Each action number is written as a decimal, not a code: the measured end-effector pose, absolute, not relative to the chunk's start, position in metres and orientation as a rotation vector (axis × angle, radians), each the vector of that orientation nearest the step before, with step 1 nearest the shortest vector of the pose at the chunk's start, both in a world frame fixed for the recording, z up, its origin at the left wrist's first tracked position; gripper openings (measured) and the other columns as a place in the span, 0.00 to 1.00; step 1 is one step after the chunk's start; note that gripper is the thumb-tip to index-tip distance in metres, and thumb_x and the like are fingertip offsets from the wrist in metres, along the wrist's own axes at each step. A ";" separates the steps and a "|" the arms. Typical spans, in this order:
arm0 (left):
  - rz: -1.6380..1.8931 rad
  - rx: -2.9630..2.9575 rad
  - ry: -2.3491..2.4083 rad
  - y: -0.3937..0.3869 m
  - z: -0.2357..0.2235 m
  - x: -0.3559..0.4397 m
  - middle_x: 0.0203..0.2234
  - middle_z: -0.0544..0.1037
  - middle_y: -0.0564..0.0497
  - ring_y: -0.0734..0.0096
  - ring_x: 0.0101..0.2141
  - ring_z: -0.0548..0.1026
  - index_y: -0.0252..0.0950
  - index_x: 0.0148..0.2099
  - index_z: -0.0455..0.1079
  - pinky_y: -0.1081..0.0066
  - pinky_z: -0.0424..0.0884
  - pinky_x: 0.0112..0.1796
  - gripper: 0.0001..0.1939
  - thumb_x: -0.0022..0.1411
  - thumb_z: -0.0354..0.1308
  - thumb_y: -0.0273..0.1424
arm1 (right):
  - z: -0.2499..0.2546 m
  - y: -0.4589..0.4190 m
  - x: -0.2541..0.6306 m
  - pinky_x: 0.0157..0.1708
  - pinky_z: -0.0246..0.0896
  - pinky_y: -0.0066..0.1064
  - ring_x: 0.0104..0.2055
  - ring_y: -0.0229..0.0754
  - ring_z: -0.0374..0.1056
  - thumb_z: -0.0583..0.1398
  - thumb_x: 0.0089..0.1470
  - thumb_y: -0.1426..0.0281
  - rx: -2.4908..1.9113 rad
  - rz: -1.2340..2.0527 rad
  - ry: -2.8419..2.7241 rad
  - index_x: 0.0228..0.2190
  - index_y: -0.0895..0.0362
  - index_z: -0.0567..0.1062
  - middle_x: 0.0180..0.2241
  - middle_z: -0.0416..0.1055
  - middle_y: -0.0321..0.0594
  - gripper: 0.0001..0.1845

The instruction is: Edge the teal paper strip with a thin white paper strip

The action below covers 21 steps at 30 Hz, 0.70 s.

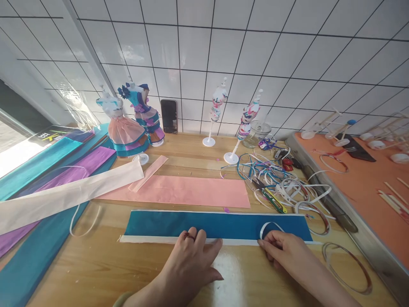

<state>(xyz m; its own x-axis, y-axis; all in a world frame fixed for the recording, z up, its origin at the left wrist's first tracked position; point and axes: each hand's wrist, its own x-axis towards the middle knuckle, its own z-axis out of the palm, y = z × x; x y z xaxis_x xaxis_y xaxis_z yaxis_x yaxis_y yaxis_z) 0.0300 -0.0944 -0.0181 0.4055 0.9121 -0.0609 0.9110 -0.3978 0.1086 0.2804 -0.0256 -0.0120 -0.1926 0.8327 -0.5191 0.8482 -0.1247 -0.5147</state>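
Note:
A long teal strip of fabric or paper [230, 222] lies crosswise in front of me, with a white band [238, 242] along its near edge and a thin white line along its far edge. My left hand [193, 258] rests on the near edge left of the middle, fingers bent down onto it and thumb apart, gripping nothing. Toward the right end, my right hand [284, 249] pinches a narrow white strip [262, 230] that curls up in a loop over the teal piece. Its fingertips are close to the near edge.
Behind lies a pink strip [198, 191]. Teal, purple and white strips [73, 189] cover the left. Dressed miniature mannequins [124, 128], a phone [169, 116] and two slim mannequins [219, 100] stand near the wall. A ribbon tangle [281, 179] and utility knife [273, 199] lie right.

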 end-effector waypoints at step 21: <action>0.115 2.768 1.420 -0.086 -0.009 0.088 0.31 0.71 0.44 0.58 0.37 0.68 0.29 0.43 0.68 0.62 0.64 0.37 0.24 0.54 0.57 0.45 | -0.012 -0.026 0.278 0.19 0.55 0.26 0.18 0.38 0.67 0.53 0.49 0.61 2.053 -1.282 2.151 0.18 0.53 0.63 0.16 0.70 0.35 0.13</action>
